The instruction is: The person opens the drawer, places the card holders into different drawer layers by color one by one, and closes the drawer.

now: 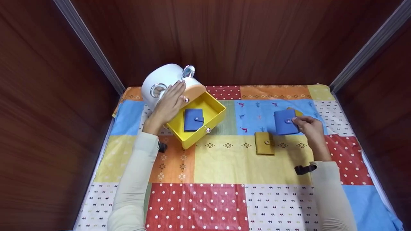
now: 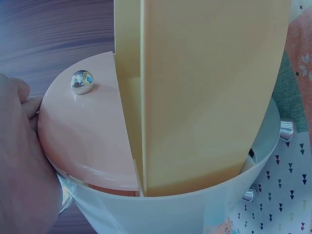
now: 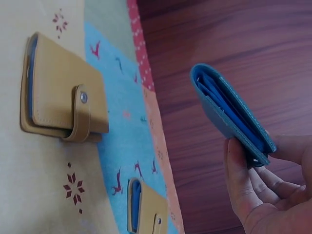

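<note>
My left hand (image 1: 170, 104) rests with straight fingers on a white rounded drawer box (image 1: 171, 72) with a peach front and shiny round knobs. Its lower yellow drawer (image 1: 210, 118) is pulled out, and a blue wallet (image 1: 194, 119) with a snap strap lies inside. Over the right part of the table, my right hand (image 1: 310, 126) pinches another blue wallet (image 1: 284, 122) by its strap edge. In the right wrist view this wallet (image 3: 229, 114) hangs raised between thumb and fingers. A mustard wallet (image 1: 264, 143) lies just below it, and a second one (image 1: 298, 113) is partly hidden behind it.
A patchwork-patterned cloth (image 1: 221, 160) covers the table. Dark wood panels (image 1: 257, 41) close in the back and both sides. The box stands at the back left, near the rear panel, its drawer angled out toward the front right.
</note>
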Action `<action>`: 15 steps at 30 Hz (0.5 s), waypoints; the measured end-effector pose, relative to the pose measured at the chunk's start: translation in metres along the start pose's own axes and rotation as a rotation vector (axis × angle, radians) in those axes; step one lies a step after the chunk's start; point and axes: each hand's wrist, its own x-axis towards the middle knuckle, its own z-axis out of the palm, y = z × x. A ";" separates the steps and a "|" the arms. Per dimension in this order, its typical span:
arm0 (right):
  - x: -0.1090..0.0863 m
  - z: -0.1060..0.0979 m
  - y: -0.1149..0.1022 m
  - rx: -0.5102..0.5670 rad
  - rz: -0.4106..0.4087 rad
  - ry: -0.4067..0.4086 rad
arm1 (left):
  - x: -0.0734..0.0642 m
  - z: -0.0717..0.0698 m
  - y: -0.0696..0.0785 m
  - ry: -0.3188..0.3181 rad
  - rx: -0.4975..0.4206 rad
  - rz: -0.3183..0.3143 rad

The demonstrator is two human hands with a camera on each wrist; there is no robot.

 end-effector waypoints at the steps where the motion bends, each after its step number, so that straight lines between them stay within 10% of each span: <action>1: 0.000 0.001 -0.001 -0.007 0.001 0.002 | 0.000 0.000 0.000 -0.002 -0.002 0.000; 15: 0.000 0.011 -0.014 -0.014 -0.020 -0.013 | 0.001 -0.001 -0.001 0.005 -0.007 0.006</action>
